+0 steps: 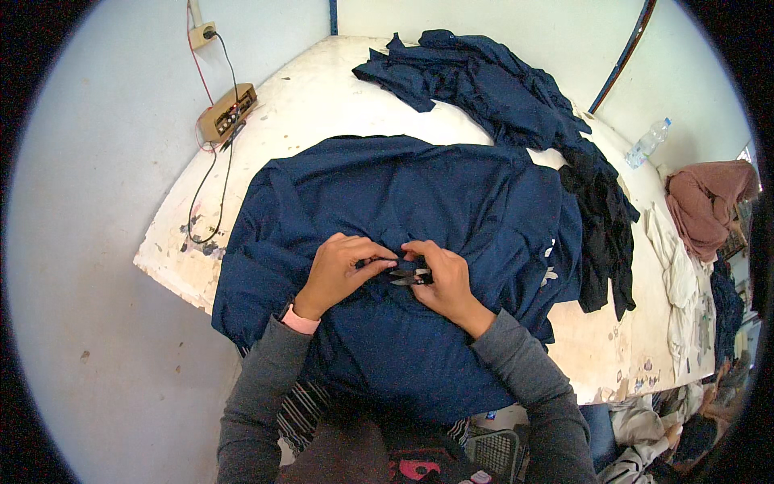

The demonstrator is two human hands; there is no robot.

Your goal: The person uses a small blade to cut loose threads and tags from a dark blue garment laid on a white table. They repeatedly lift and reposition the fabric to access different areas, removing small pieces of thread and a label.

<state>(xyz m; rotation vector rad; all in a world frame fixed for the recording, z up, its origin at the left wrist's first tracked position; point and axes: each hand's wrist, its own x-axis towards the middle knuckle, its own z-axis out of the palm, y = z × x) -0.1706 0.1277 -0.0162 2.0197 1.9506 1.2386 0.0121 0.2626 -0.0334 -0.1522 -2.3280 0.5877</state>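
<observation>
A large navy blue garment [379,194] lies spread over the near part of the table and hangs over its front edge. My left hand [347,266] pinches a small fold of this cloth between thumb and fingers. Just beside it, my right hand [443,278] holds small thread snips [403,277] in the palm, their blades pointing left toward the pinched fold. The thumb and index finger of that hand also touch the cloth. Whether the blades meet any thread is too small to tell.
More dark blue garments [500,89] and a black one [597,234] lie heaped behind and to the right. A brown electrical box [228,113] with cables sits at the left wall. Far right are a plastic bottle [648,143], brown cloth [705,206] and white cloth [676,278].
</observation>
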